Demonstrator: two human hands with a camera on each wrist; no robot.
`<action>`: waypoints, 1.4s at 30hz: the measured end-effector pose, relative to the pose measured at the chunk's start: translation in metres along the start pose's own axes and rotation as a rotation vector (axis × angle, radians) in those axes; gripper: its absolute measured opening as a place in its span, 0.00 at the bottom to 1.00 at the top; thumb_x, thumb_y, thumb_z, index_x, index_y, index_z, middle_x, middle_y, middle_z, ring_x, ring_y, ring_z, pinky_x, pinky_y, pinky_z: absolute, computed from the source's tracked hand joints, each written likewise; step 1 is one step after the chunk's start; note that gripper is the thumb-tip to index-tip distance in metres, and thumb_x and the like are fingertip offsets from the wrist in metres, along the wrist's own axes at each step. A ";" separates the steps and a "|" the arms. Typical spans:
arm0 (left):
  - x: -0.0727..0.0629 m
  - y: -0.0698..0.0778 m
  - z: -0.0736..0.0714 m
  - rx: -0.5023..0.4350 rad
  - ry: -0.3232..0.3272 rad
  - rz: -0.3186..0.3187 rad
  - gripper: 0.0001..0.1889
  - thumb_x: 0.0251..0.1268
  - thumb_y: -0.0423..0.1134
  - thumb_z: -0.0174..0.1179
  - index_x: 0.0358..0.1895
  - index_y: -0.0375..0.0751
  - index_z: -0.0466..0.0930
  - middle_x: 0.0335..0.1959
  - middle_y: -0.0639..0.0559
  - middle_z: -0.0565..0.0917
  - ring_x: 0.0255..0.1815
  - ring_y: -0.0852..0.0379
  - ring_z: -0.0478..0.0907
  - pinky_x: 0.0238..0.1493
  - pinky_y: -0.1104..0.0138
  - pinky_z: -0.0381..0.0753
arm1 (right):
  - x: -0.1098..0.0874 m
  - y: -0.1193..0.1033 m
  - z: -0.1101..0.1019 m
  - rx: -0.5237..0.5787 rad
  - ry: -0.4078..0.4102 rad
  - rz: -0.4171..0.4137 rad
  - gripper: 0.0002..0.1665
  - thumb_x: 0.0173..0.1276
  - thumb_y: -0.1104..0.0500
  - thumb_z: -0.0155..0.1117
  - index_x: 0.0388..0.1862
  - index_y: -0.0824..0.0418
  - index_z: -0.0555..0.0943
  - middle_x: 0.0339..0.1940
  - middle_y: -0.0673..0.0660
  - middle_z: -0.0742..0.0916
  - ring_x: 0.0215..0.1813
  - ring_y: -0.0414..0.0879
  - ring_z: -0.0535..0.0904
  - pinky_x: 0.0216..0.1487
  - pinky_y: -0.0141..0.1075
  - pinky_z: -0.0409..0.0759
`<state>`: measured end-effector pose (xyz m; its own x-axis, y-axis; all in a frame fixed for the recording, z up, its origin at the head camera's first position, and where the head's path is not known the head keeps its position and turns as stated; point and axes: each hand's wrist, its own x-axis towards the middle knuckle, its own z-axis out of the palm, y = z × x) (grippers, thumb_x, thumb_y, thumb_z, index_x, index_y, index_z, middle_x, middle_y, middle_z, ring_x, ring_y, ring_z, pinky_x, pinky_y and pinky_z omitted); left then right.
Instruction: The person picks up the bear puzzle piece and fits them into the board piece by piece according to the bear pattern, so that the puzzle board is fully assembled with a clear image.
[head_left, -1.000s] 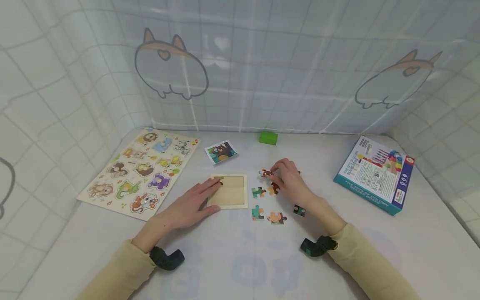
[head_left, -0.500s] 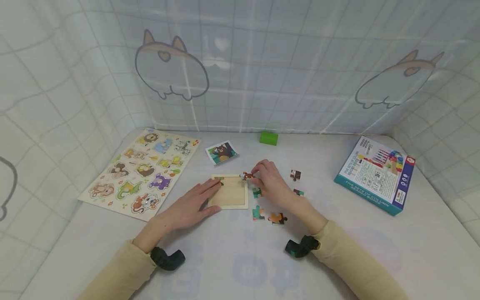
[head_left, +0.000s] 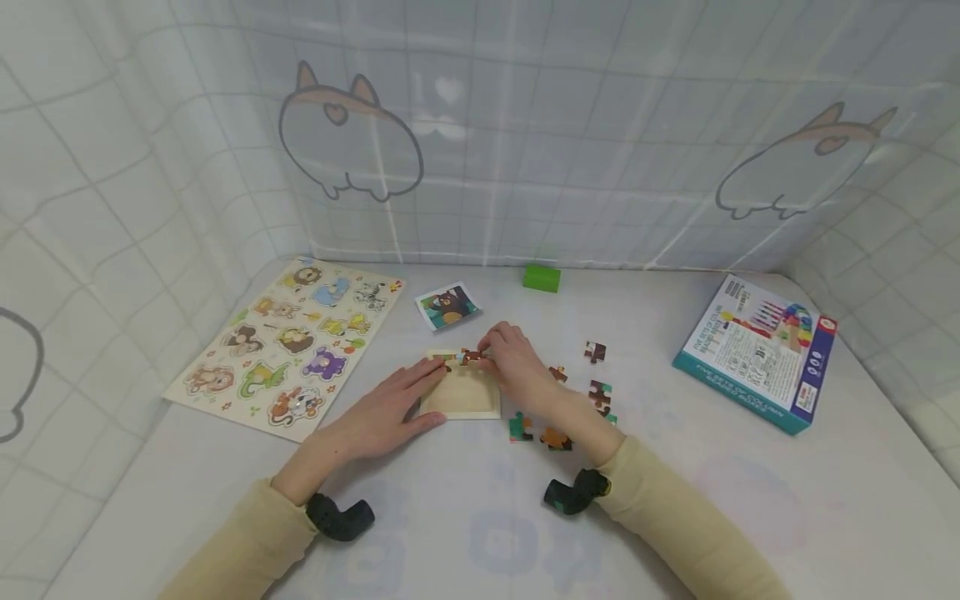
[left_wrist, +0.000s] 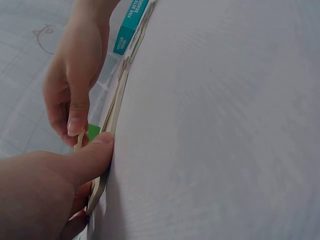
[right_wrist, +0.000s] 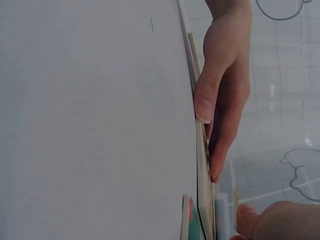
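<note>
A shallow wooden puzzle tray lies on the table before me. My left hand rests along its left side, fingers nearly straight over the far corner and thumb at the near edge. Partly under those fingertips, a greenish puzzle piece sits in the tray's far left corner. Over the tray's far edge, my right hand pinches a brown jigsaw piece between thumb and fingers. In the left wrist view, the edge of this piece shows tilted, above the tray. Loose pieces, such as a teal one and an orange one, lie right of the tray.
A bear picture card lies behind the tray, with a green block farther back. An animal puzzle board stands to the left. A boxed bead toy lies at the right. More pieces lie beyond my right forearm.
My right hand has carried the brown jigsaw piece leftward from the loose pieces to the tray's far edge. The left hand keeps its place on the tray.
</note>
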<state>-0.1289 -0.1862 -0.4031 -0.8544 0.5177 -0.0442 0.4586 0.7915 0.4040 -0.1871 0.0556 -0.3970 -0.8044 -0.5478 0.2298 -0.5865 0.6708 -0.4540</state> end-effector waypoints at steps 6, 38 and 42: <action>0.000 0.000 0.001 0.013 0.009 0.002 0.38 0.74 0.57 0.54 0.78 0.40 0.57 0.81 0.47 0.54 0.82 0.44 0.49 0.80 0.48 0.51 | 0.007 -0.006 0.005 0.006 -0.027 -0.003 0.13 0.75 0.61 0.60 0.52 0.67 0.76 0.50 0.58 0.78 0.53 0.51 0.74 0.57 0.42 0.78; 0.010 0.013 -0.004 0.155 0.024 0.003 0.35 0.70 0.51 0.58 0.77 0.45 0.61 0.74 0.44 0.66 0.73 0.43 0.62 0.76 0.50 0.63 | 0.009 -0.003 0.021 -0.071 -0.009 -0.025 0.13 0.74 0.58 0.62 0.51 0.65 0.77 0.49 0.57 0.76 0.50 0.51 0.69 0.55 0.41 0.75; 0.012 0.015 -0.003 0.166 0.027 0.004 0.35 0.70 0.49 0.59 0.77 0.44 0.62 0.73 0.43 0.66 0.71 0.44 0.64 0.75 0.50 0.65 | 0.008 -0.002 0.020 -0.066 0.005 -0.038 0.13 0.74 0.59 0.62 0.51 0.64 0.76 0.49 0.57 0.76 0.49 0.51 0.70 0.54 0.41 0.75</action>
<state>-0.1333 -0.1694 -0.3947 -0.8575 0.5141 -0.0177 0.4944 0.8332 0.2477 -0.1906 0.0400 -0.4117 -0.7820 -0.5711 0.2497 -0.6212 0.6815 -0.3869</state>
